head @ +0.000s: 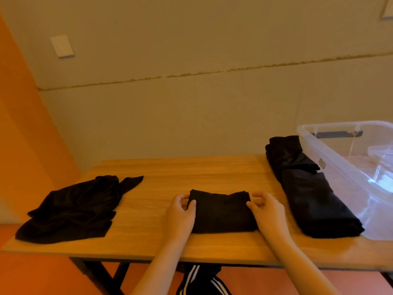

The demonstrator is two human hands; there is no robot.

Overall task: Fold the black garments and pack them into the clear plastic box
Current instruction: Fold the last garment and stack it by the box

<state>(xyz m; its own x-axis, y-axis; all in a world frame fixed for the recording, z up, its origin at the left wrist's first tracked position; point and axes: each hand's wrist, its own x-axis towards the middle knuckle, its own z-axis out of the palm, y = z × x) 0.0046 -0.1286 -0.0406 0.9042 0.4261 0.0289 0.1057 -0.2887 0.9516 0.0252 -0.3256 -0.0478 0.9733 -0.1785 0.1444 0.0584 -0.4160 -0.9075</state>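
A small folded black garment (221, 211) lies near the front middle of the light wooden table (170, 173); the left hand (180, 213) pinches its left edge, the right hand (268, 211) its right edge; a crumpled black garment (72, 209) lies left; a folded black stack (308, 188) sits right, touching the clear plastic box (350, 158).

A small black garment folded into a neat flat rectangle (221, 211) lies near the front edge of the table, square to it. To its left, well apart, a loose black garment (72, 209) sprawls crumpled and unfolded, one pointed corner reaching toward the wall. On the right, a long stack of folded black garments (308, 188) runs front to back, touching the side of the clear plastic box (331, 154), which stands open at the table's right end.
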